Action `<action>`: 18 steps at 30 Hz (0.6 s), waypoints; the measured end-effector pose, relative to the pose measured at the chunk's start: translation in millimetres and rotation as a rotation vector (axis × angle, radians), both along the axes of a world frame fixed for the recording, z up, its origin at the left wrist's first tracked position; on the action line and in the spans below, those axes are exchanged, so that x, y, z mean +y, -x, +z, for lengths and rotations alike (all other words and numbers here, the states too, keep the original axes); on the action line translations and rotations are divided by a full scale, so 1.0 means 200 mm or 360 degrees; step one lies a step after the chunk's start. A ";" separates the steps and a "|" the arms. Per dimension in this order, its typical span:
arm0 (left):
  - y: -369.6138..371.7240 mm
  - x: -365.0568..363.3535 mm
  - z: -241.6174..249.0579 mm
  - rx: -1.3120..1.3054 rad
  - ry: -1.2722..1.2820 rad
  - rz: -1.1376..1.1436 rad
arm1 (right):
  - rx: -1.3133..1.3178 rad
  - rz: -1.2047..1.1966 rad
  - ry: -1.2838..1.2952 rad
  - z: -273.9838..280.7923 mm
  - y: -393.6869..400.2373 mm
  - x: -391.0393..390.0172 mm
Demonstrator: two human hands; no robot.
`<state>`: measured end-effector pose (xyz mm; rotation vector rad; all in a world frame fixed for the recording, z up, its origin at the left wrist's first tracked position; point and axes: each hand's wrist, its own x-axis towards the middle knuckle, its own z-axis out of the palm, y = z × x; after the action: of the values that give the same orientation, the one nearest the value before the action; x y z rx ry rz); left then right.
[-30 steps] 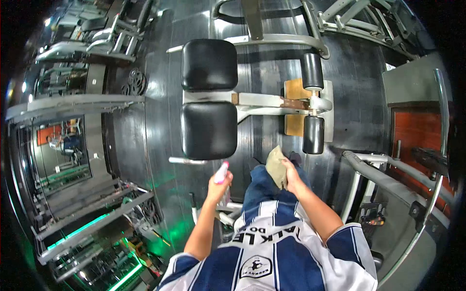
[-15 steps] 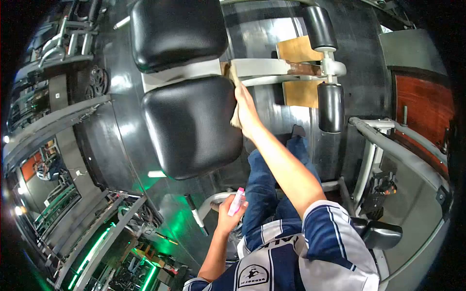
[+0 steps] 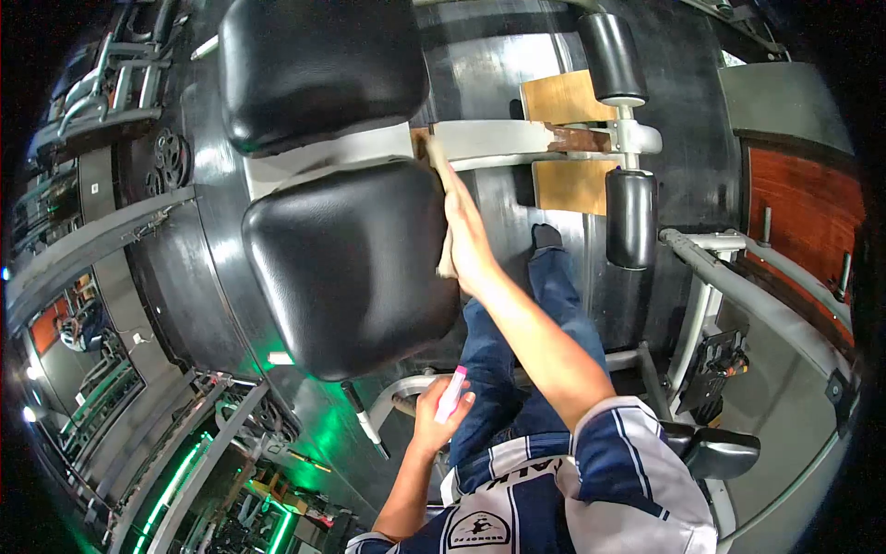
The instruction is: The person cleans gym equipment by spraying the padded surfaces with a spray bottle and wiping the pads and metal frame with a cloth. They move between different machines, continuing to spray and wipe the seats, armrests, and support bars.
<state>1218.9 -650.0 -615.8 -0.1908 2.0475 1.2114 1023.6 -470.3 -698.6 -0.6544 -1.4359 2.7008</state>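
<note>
My right hand (image 3: 471, 242) presses a beige cloth (image 3: 446, 263) against the side edge of the nearer black padded seat (image 3: 355, 268). Its fingers lie extended along the cloth, pointing toward the gap between the two pads. The cloth's upper end reaches the white metal beam near a brown patch. Lower down, my left hand (image 3: 434, 427) is closed around a small bottle (image 3: 449, 397), pale pink with a brighter pink cap, held upright above my lap and apart from the seat. A second black pad (image 3: 323, 69) sits beyond the beam.
Black foam rollers (image 3: 631, 219) stand at the beam's right end, beside wooden plates (image 3: 569, 186). A grey tubular frame (image 3: 757, 295) is on the right. A black-and-white bar handle (image 3: 365, 420) is near my left hand. Mirrors and gym machines line the left.
My right hand and the cloth have shifted slightly down along the pad edge. The view has moved a little, so the pads appear further left and lower. The bottle stays in my left hand.
</note>
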 end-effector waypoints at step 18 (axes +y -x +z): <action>0.13 0.66 -0.11 0.0058 0.0039 0.0416 | -0.0606 -0.0115 0.0685 0.24 0.97 0.49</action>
<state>1193.1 -517.1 -638.0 -0.4631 2.1176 1.3545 828.8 -373.0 -650.5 -1.2720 -0.8372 2.9599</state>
